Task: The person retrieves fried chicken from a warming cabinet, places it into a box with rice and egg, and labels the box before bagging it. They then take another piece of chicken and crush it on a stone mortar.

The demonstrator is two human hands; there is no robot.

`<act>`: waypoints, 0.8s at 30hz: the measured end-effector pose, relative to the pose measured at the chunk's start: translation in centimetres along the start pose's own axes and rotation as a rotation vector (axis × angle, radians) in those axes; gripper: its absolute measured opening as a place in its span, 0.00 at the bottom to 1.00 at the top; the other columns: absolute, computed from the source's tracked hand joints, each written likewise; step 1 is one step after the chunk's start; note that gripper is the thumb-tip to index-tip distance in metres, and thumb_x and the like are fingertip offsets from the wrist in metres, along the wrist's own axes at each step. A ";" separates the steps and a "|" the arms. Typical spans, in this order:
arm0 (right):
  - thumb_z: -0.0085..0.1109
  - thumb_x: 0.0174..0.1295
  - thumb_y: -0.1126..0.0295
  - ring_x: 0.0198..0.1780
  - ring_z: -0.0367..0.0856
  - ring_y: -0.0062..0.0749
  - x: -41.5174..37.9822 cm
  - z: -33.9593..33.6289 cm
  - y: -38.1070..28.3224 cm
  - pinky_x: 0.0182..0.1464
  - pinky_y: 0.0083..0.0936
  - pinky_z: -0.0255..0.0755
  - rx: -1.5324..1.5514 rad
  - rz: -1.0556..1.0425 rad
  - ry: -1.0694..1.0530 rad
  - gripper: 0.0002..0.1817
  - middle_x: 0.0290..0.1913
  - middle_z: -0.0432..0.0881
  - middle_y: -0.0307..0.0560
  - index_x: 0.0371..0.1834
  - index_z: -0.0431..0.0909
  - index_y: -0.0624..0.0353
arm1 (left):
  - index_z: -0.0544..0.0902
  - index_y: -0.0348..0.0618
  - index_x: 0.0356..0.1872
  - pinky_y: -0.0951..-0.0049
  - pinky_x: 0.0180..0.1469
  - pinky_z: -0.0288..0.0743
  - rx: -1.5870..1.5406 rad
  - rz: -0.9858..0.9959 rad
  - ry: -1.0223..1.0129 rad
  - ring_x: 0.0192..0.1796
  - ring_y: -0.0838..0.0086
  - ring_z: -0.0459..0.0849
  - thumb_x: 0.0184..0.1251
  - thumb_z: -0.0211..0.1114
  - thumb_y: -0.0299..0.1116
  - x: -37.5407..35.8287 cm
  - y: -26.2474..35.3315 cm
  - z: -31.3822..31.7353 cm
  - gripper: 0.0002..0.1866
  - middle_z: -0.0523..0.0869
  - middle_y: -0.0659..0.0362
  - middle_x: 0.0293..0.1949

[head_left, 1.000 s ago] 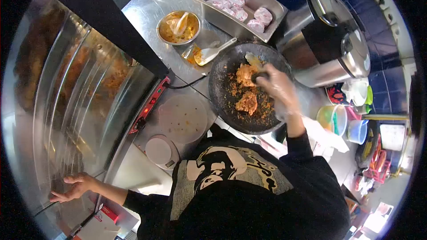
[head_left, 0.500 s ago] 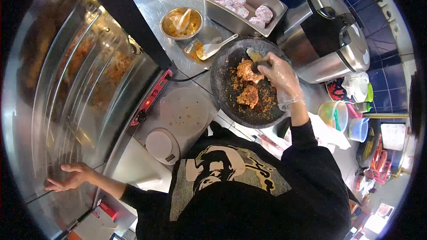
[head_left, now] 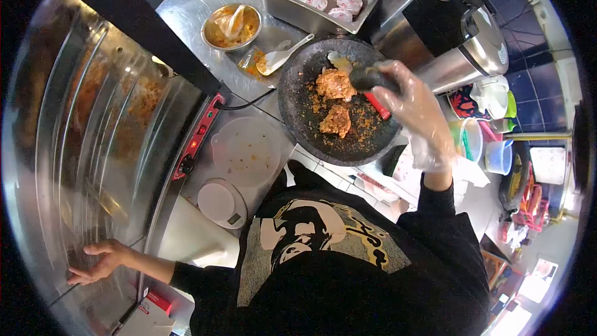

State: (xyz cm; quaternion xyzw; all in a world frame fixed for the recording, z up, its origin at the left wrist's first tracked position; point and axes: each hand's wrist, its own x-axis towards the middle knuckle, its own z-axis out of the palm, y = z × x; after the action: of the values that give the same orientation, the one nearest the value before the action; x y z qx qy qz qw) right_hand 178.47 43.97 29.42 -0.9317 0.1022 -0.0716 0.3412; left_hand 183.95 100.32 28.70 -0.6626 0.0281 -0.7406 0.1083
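Observation:
My right hand [head_left: 413, 102], in a clear plastic glove, grips a dark stone pestle [head_left: 372, 79] over a wide stone mortar [head_left: 295, 115]. In the mortar lie two pieces of crumb-coated fried meat [head_left: 336, 84], with orange crumbs scattered around them. A pale smear [head_left: 339, 60] shows near the mortar's far rim. Under the pestle, a red handle [head_left: 379, 107] sticks out; its other end is hidden. My bare left hand [head_left: 102, 262] is at the far left with its fingers apart, beside the glass front of a display warmer [head_left: 81, 168], and holds nothing.
Behind the mortar stand a steel bowl of orange sauce [head_left: 214, 31], a white rice paddle [head_left: 283, 59] and a steel pan [head_left: 317, 15] with wrapped bundles. A rice cooker [head_left: 460, 68] is at the right. A kitchen scale [head_left: 217, 202] and round board [head_left: 245, 149] sit left.
My right hand has lifted the pestle up and to the right, off the meat. The red handle now shows. My left hand stays open by the glass.

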 end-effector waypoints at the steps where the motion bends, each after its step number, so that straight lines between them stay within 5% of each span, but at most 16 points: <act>1: 0.60 0.54 0.61 0.37 0.80 0.41 -0.3 1.2 0.6 0.39 0.33 0.72 -0.002 0.009 0.004 0.19 0.33 0.80 0.50 0.46 0.73 0.59 | 0.69 0.36 0.56 0.41 0.64 0.51 0.011 -0.002 -0.004 0.65 0.48 0.64 0.65 0.55 0.48 0.0 0.1 -0.1 0.27 0.67 0.40 0.60; 3: 0.58 0.52 0.59 0.37 0.81 0.46 -1.0 4.7 3.0 0.42 0.37 0.72 -0.228 0.067 -0.308 0.18 0.33 0.81 0.54 0.43 0.75 0.57 | 0.69 0.36 0.56 0.41 0.64 0.51 0.014 -0.003 -0.007 0.65 0.48 0.64 0.65 0.54 0.48 0.2 0.2 0.1 0.27 0.67 0.40 0.60; 4: 0.58 0.52 0.59 0.37 0.81 0.46 -1.0 5.2 3.1 0.42 0.37 0.72 -0.229 0.074 -0.304 0.18 0.33 0.81 0.54 0.43 0.75 0.57 | 0.69 0.36 0.56 0.41 0.64 0.51 0.022 0.002 0.001 0.65 0.48 0.65 0.65 0.54 0.48 0.3 0.3 0.2 0.27 0.68 0.41 0.60; 6: 0.59 0.52 0.58 0.39 0.81 0.39 0.2 5.6 3.4 0.43 0.31 0.72 -0.305 0.211 -0.452 0.19 0.36 0.80 0.55 0.42 0.76 0.59 | 0.69 0.36 0.56 0.41 0.64 0.52 0.046 0.001 0.005 0.64 0.48 0.65 0.65 0.53 0.47 0.2 0.2 -0.2 0.27 0.68 0.41 0.60; 13: 0.58 0.50 0.55 0.30 0.81 0.39 0.1 7.4 3.3 0.36 0.33 0.70 -0.357 0.135 -0.231 0.21 0.26 0.80 0.52 0.40 0.76 0.61 | 0.69 0.35 0.56 0.43 0.62 0.54 0.045 0.008 -0.001 0.65 0.46 0.64 0.66 0.51 0.52 0.0 -0.1 0.1 0.29 0.66 0.39 0.61; 15: 0.57 0.51 0.59 0.34 0.79 0.52 1.5 5.2 3.6 0.37 0.41 0.70 -0.162 0.186 -0.418 0.17 0.31 0.79 0.60 0.37 0.77 0.60 | 0.69 0.35 0.56 0.42 0.62 0.54 0.027 0.008 -0.006 0.65 0.47 0.64 0.66 0.52 0.51 0.2 -0.1 0.1 0.29 0.66 0.39 0.62; 17: 0.57 0.50 0.58 0.32 0.80 0.51 1.2 3.8 2.2 0.36 0.41 0.71 -0.133 0.053 -0.314 0.16 0.30 0.79 0.59 0.35 0.78 0.59 | 0.68 0.35 0.56 0.42 0.62 0.53 0.035 -0.006 -0.010 0.65 0.47 0.63 0.66 0.51 0.51 0.1 0.3 0.0 0.29 0.65 0.38 0.62; 19: 0.56 0.50 0.57 0.32 0.80 0.49 0.6 2.6 -0.5 0.37 0.40 0.71 -0.173 0.198 -0.212 0.16 0.30 0.79 0.59 0.35 0.78 0.59 | 0.68 0.35 0.56 0.42 0.63 0.53 0.054 -0.001 -0.021 0.66 0.47 0.63 0.67 0.51 0.51 0.1 0.4 -0.3 0.29 0.65 0.38 0.62; 21: 0.55 0.50 0.58 0.31 0.79 0.48 -0.7 8.1 3.2 0.36 0.40 0.71 -0.282 0.096 -0.282 0.18 0.26 0.78 0.58 0.36 0.76 0.62 | 0.68 0.35 0.56 0.42 0.63 0.53 0.040 0.006 -0.025 0.66 0.47 0.63 0.67 0.51 0.51 0.3 0.3 0.2 0.29 0.65 0.38 0.61; 23: 0.57 0.51 0.59 0.31 0.80 0.33 1.5 7.1 3.8 0.37 0.33 0.72 -0.362 0.125 -0.512 0.17 0.31 0.80 0.52 0.40 0.76 0.59 | 0.68 0.35 0.56 0.42 0.63 0.53 0.059 0.002 -0.008 0.66 0.47 0.63 0.67 0.50 0.51 0.1 0.3 0.0 0.28 0.65 0.38 0.61; 24: 0.57 0.51 0.60 0.31 0.80 0.33 1.1 6.4 4.0 0.36 0.33 0.72 -0.230 0.107 -0.452 0.17 0.31 0.80 0.53 0.40 0.76 0.59 | 0.68 0.35 0.56 0.42 0.63 0.53 0.044 0.009 -0.011 0.66 0.47 0.63 0.67 0.50 0.51 0.2 0.0 0.1 0.28 0.65 0.38 0.61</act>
State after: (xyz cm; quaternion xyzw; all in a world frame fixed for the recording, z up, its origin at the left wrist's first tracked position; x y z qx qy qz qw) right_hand 180.30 44.66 22.09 -0.9500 0.0802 0.1686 0.2505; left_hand 184.00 100.25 28.95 -0.6640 0.0139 -0.7368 0.1262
